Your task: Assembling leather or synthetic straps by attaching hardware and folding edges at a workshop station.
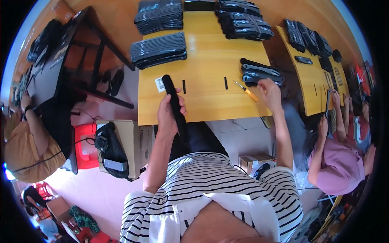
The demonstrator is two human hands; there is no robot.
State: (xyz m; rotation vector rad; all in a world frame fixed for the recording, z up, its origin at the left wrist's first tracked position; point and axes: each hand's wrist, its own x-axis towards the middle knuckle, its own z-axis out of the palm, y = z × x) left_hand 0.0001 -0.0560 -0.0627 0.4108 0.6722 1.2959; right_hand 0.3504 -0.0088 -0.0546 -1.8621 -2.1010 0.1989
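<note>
My left hand (169,110) is wrapped round a long, narrow black strip-like piece (175,101), held upright at a slant over the table's front edge. A white printed tag (160,84) sticks out beside its upper end. My right hand (269,92) is at the table's right side, fingers curled together; anything between them is too small or hidden to make out. Just beyond it lies a small pile of black and grey packaged strips (259,72). Left of that hand, a thin pointed tool with a yellow-orange handle (251,94) rests on the yellow table (206,52).
Stacks of similar packages stand at the table's left (159,49), far left (160,17) and far right (245,22). Two short black strips (226,83) mark the tabletop. A cardboard box (131,141) with a black bag (107,148) stands left; other people work at side tables.
</note>
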